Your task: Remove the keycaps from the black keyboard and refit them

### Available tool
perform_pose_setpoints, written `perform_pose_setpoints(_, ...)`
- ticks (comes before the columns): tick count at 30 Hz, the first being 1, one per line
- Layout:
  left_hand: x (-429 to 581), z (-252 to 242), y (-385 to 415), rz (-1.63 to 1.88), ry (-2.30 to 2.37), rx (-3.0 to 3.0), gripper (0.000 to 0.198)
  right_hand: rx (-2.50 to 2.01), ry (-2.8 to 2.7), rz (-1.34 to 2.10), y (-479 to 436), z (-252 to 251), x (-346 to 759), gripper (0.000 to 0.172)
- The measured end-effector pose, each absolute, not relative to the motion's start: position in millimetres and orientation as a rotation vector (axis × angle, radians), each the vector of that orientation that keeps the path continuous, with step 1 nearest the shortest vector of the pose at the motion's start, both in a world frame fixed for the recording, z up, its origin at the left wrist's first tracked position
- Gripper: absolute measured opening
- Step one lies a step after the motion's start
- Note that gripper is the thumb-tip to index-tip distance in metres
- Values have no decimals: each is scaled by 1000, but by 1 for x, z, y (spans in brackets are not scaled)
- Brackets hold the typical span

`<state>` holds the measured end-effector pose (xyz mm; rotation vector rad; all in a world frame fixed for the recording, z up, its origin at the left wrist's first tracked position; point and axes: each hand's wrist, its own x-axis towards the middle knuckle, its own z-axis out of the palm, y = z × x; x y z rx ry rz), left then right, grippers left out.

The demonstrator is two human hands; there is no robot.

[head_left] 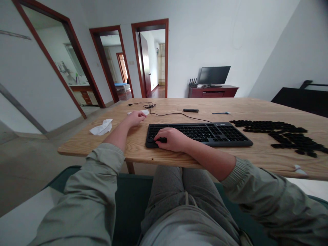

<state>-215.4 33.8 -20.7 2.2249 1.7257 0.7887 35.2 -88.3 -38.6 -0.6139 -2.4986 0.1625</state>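
Observation:
The black keyboard [217, 144] lies along the near edge of the wooden table, its cable running off behind it. Over its left end, my right hand [171, 139] is closed on a small black piece [162, 139] that looks like a keycap; part of it is hidden by the fingers. My left hand [136, 118] rests left of the keyboard with its fingers loosely bent and apart, and I see nothing in it. Just behind that hand lies a white tissue [145, 112], partly covered by it. Many loose black keycaps [269, 125] are spread to the right of the keyboard.
A crumpled tissue [101, 127] lies on the left of the table [138, 152]. Toward the back are the coiled cable [149, 106], a dark bar-shaped item [190, 110] and a thin blue brush-like stick [220, 113]. A small white scrap [299, 169] sits near the right front edge.

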Motion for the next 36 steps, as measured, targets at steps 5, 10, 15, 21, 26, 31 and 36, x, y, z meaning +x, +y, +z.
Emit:
perform_pose_setpoints(5,-214,-20,33,782,1743,2207,31,-633,-2486,174,-88,-40,35,20)
perform_pose_setpoints(10,-214,-22,35,817,1723,2209,30,-619,-2484,184,-88,-40,35,17)
perform_pose_setpoints(15,-216,-21,37,761,1707,2251,36,-706,-2418,215,-87,-40,35,16)
perform_pose_setpoints(21,-218,-23,38,764,1699,2254,36,-701,-2434,208,-86,-41,36,17)
perform_pose_setpoints(26,-218,-23,40,801,1697,2243,34,-658,-2472,181,-87,-41,36,19)
perform_pose_setpoints(31,-216,-22,38,772,1714,2235,35,-595,-2493,101,-88,-41,36,20)
perform_pose_setpoints(36,-216,-21,36,756,1716,2259,34,-549,-2493,-33,-88,-43,34,19)
